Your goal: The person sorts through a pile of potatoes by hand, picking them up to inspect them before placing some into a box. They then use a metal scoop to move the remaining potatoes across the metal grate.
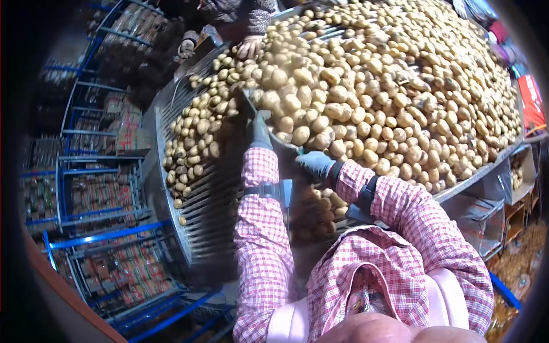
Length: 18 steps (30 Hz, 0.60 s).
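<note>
My left hand (260, 127), in a grey-green glove, is closed on the thin dark rim of a container (249, 102). In a blue-grey glove, my right hand (316, 163) grips the same curved rim at its nearer end. Potatoes (280, 86) lie heaped against the far side of the rim, some smeared by motion. The container's body is mostly hidden in shadow, so its kind cannot be told. Under my arms runs a slatted metal sorting table (211, 220), with loose potatoes along its left side.
Across the table, another person's bare hand (250, 47) rests on the potatoes. A large potato pile (412, 86) covers the right. Blue metal racks (103, 160) with filled bags stand on the left. Wooden compartments (517, 214) and a red-orange sack (532, 100) are at the right.
</note>
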Each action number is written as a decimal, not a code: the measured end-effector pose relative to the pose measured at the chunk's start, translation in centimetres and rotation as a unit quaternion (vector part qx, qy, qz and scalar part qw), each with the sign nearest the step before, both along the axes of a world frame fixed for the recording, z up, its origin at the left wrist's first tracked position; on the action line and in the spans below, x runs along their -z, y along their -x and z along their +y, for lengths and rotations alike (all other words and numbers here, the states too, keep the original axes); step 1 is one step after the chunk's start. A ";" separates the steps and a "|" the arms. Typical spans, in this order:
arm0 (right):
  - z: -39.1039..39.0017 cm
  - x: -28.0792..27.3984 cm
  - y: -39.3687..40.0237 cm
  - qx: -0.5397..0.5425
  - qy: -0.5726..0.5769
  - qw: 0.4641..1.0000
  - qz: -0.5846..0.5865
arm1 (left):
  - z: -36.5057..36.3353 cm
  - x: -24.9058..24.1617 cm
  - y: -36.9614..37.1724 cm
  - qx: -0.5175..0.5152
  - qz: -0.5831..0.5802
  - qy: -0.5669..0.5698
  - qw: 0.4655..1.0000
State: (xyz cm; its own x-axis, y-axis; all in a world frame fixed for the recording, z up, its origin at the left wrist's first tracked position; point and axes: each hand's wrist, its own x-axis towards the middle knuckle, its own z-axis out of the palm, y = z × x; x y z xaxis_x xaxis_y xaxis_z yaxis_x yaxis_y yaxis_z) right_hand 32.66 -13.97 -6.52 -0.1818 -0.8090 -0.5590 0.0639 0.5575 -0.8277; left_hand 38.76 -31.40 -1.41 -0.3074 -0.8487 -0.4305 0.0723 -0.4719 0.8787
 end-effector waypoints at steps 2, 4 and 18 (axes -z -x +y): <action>0.8 2.1 2.8 0.046 0.075 0.996 -0.031 | 0.8 -0.4 3.8 0.013 -0.003 0.025 1.000; 1.9 0.7 6.5 0.101 0.073 0.990 -0.064 | 2.3 -1.6 7.3 0.028 -0.013 0.050 0.998; 10.4 -4.4 26.0 0.181 0.133 0.971 -0.079 | 11.1 -7.7 27.7 0.081 0.013 0.200 0.976</action>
